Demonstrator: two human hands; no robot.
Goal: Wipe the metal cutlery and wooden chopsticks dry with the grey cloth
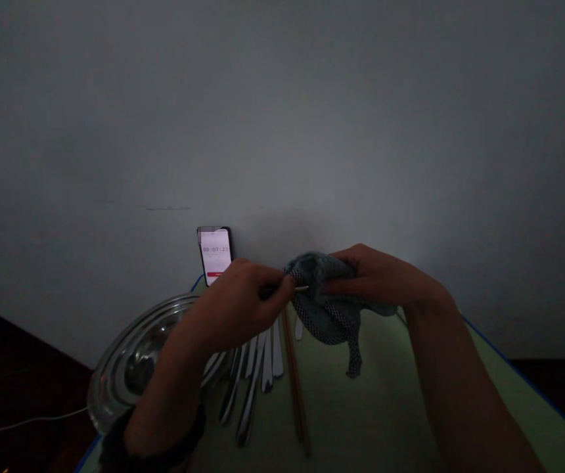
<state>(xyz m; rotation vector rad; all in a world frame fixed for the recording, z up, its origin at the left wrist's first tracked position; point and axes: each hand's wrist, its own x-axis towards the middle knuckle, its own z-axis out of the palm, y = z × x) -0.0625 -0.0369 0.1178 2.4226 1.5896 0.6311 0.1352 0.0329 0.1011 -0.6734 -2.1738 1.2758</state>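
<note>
Working left to right through my feed, I first get a white cable [31,422] at the far-left edge, then a shiny metal bowl [110,371] on the left of the green table [385,407]. Behind it a phone [216,259] leans against the wall [282,131], its screen lit with a running-time display. The left hand [248,299], with a dark band [191,433] at its wrist, crosses in front of the bowl and pinches a slim metal piece [302,288]. Below that hand lies a fan of metal cutlery [267,368], handles toward the near side, then the chopsticks [295,394], and just right of them a lone metal piece of cutlery [299,328]. The right hand [381,276] grips a bunched checked cloth [326,322], raised above the far part of the table, with the slim piece's end going into its folds.

I judge the work on this piece to be under way, not finished; nothing shows me which pieces on the table are done or left.

My count: one cloth, one phone, one cable, one piece in hand, two chopsticks, at least one bowl, and roughly five pieces in the fan, though dim light and overlap make that uncertain
</note>
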